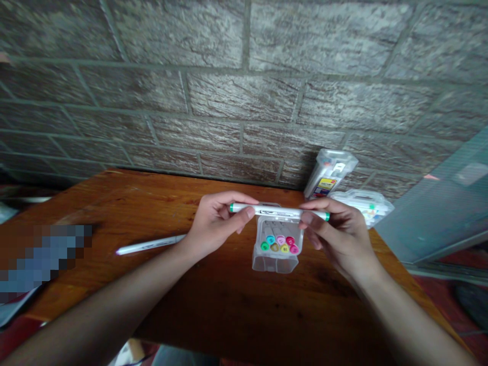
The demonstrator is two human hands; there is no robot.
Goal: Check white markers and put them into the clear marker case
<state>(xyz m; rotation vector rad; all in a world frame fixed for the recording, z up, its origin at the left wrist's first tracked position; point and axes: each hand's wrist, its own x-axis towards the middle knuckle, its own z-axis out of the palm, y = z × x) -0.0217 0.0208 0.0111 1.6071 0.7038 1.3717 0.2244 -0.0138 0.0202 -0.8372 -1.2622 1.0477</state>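
Note:
A white marker (280, 211) with green ends lies level between my two hands, printed side toward me. My left hand (219, 221) pinches it near its left end, thumb in front. Near the other end, my right hand (333, 226) grips it between thumb and fingers. Just below and behind the marker, a clear plastic case (275, 263) stands on the table with its lid open. Inside it are several markers (280, 241) with coloured caps: green, blue, brown, pink, yellow and red. Left of my left hand, another white marker (150, 245) with a purple tip rests on the wood.
The wooden table (125, 203) reaches back to a stone-block wall (217, 96). At the back right stand a tall clear case (330, 173) with a yellow label and a second clear plastic case (375, 207). A pixelated patch covers something at the left edge.

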